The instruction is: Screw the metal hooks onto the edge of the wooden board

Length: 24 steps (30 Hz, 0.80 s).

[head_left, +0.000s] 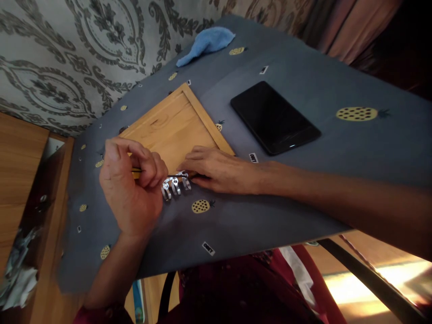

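My left hand (133, 184) is closed around what looks like a screwdriver, with a bit of yellow handle (136, 173) showing by the fingers. Its thin dark shaft (173, 176) runs right, over several shiny metal clips (175, 185) along the near edge of a wooden board (175, 130). The shaft's tip is hard to make out beside my right fingers. My right hand (222, 171) grips the board's near right corner, fingers on top and thumb at the edge, right beside the last clip. The board has a raised rim and lies flat.
A black tablet or large phone (275, 118) lies right of the board. Farther back, a crumpled blue cloth (209, 42) rests near the patterned wall (111, 40). The grey tablecloth (253, 216) has pineapple prints. Wooden furniture (23, 162) stands at the left.
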Motion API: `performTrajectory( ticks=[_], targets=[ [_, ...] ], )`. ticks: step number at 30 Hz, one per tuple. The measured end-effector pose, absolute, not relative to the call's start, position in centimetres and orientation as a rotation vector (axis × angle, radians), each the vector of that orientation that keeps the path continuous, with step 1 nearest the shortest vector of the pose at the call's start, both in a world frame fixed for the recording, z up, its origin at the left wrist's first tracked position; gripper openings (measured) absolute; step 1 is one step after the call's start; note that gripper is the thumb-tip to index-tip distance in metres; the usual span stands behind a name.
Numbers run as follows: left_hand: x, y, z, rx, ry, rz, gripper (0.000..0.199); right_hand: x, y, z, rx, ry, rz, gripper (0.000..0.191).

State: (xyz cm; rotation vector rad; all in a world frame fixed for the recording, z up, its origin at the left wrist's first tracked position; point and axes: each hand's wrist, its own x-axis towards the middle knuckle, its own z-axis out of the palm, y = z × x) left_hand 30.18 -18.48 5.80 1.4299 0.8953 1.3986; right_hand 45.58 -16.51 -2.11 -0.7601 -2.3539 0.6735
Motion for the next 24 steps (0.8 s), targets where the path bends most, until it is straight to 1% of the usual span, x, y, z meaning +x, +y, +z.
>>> performTrajectory(
  ticks=[5, 13, 17, 24],
  targets=[
    [29.70, -18.07, 6.22, 1.453, 0.897, 1.443, 0.037, 45.52, -16.49, -2.28, -0.753, -2.339, 0.655, 0.015],
    [29.80, -17.98, 6.14, 1.419, 0.918, 1.452, 0.042, 45.50, -16.50, -2.19, -0.770, -2.355, 0.645, 0.016],
    [29.80, -17.95, 5.84, 1.433, 0.888, 1.410, 0.038, 45.54, -16.48, -2.27, -0.763, -2.356, 0.640, 0.017],
    [29.98, -17.95, 5.80, 1.407, 0.881, 1.433, 0.035, 45.55, -16.50, -2.28, -0.767, -2.361, 0.647, 0.019]
  ],
)
